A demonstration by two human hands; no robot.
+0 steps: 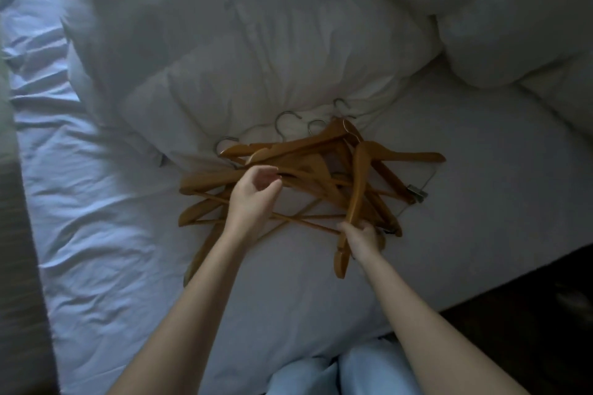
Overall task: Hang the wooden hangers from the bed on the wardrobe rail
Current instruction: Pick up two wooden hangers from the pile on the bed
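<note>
Hangers [308, 176]: your tangled pile lies mid-bed [96, 202], hooks pointing at the duvet [256, 58], well in from the bed's near edge.
Left hand [256, 194]: it's over the pile's left side, palm down, fingers curled and half closed; whether they pinch a bar you can't tell.
Right hand [364, 239]: it's clamped on one arm of a hanger standing on edge at the pile's near right.
Clip [417, 194]: a metal clip sticks out on the right.
Risk: lift now and crossed bars or hooks may snag, dragging neighbours off the bed.
Wardrobe: not in view.
</note>
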